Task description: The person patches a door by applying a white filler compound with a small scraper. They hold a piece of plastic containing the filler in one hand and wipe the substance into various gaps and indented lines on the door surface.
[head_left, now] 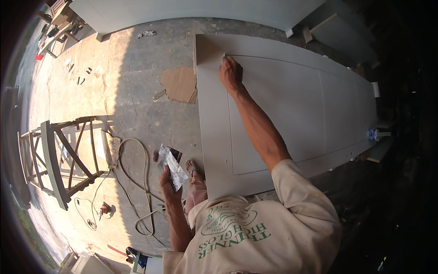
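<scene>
A pale grey panel with a grooved rectangle lies across the right half of the view. My right hand is closed at the groove's far left corner, pinching a small thin piece that I cannot make out clearly. Low beside the panel, my left hand grips a flat plate smeared with white paste, with a dark part along its upper edge. My sandalled foot shows just behind the plate.
A wooden trestle stands at left, near looped hoses and a small red power tool. Torn cardboard lies beside the panel. More panels stand beyond, and a small can sits at the right end.
</scene>
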{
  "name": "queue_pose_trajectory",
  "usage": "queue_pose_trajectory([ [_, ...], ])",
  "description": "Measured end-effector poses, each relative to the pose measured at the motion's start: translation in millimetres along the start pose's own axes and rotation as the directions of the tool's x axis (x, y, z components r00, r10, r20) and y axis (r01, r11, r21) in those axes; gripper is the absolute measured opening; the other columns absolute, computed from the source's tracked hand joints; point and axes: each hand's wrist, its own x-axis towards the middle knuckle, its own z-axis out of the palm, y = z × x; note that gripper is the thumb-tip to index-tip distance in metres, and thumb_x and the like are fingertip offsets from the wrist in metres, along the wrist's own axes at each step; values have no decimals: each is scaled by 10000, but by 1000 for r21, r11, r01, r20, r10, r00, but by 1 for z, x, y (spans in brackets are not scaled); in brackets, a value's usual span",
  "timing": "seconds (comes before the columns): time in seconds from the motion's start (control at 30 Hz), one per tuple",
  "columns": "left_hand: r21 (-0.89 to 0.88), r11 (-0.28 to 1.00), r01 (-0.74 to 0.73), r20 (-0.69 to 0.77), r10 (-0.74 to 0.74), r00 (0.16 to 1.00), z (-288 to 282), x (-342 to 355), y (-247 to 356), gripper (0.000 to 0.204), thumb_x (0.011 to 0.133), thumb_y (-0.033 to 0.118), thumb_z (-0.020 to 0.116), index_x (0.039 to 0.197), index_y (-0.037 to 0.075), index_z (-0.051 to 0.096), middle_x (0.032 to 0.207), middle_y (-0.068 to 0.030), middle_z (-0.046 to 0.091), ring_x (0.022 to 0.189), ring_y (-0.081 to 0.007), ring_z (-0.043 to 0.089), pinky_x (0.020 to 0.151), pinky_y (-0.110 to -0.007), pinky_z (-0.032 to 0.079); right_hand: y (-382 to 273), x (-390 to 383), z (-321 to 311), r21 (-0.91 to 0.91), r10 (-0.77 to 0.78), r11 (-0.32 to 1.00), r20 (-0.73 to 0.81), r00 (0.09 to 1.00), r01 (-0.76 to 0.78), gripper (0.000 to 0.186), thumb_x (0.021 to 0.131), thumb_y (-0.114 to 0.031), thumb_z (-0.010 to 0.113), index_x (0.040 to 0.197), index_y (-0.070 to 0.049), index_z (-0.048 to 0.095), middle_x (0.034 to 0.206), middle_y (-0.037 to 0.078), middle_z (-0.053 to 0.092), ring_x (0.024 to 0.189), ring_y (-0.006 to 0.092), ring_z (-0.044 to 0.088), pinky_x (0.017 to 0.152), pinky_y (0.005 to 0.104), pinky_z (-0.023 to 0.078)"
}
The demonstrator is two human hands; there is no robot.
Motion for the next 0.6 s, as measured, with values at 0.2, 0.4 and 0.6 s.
queue_pose_trajectory([
  [0.2,-4,1000,28,12,-28,1000,1,-6,0,310,1036,217,586,1273,25,640,1138,-60,736,963,-158,718,846,-321,581,11,-11,7,172,57,984,-26,998,-52,282,1030,-241,431,837,-46,495,782,167,570,683,341,623,622,421,485],
  [0.4,-20,1000,-1,54,2,999,-8,-8,10,309,1035,203,580,1282,25,632,1143,-64,734,967,-163,721,848,-320,586,6,-47,-13,559,212,812,-16,977,-167,370,1041,-373,494,841,-61,501,762,135,515,673,318,576,670,373,490],
  [0.6,-52,998,-22,120,28,992,-18,-14,17,305,1027,182,581,1281,21,635,1145,-72,733,987,-169,726,861,-323,595,-10,-97,-43,325,256,896,179,950,-303,283,1008,-258,570,828,-39,554,842,146,614,746,324,650,669,390,523],
])
